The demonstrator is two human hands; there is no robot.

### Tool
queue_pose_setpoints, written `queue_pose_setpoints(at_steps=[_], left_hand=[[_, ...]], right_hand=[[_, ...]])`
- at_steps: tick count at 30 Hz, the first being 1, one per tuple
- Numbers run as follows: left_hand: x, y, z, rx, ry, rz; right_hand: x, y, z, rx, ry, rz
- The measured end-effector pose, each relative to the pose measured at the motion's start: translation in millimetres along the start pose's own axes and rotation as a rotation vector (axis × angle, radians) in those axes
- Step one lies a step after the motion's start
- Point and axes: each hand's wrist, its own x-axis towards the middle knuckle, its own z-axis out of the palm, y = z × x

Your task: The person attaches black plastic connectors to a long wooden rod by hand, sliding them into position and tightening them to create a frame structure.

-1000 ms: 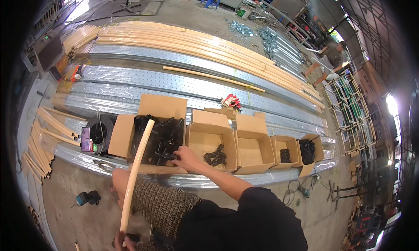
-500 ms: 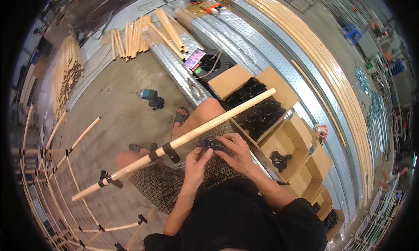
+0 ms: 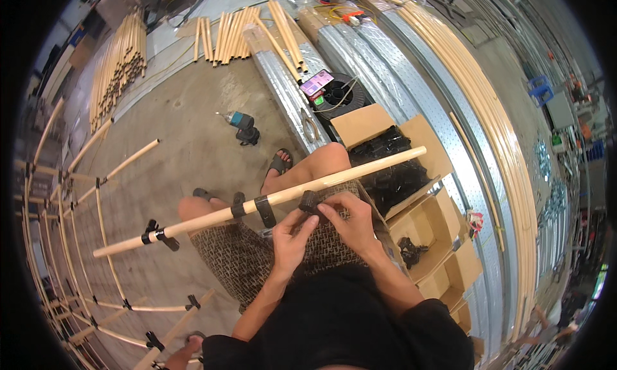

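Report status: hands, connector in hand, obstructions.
Left hand and right hand both gripping connector. Pole slanting just beyond it. Drill ahead-left, clear of both hands.

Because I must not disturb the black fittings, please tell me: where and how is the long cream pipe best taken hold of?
Probably on the bare stretch of the cream pipe just right of its black fittings, from the person's side, the right hand curling around it. This part looks smooth, round and near the pipe's middle.
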Motion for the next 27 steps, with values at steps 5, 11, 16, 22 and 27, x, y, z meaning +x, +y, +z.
queue_pose_setpoints(at_steps=[5,11,16,22,27], left_hand=[[-1,24,-2,0.23,0.042,0.159],[2,32,-11,0.342,0.063,0.244],[4,30,-16,0.306,0.068,0.273],[8,21,-26,0.311,0.067,0.219],[5,23,-29,0.351,0.039,0.217]], right_hand=[[-3,24,10,0.754,-0.041,0.564],[-12,34,26,0.955,-0.051,0.695],[-13,38,29,0.99,-0.062,0.742],[-15,37,36,0.982,-0.036,0.767],[-18,41,38,1.02,-0.065,0.74]])
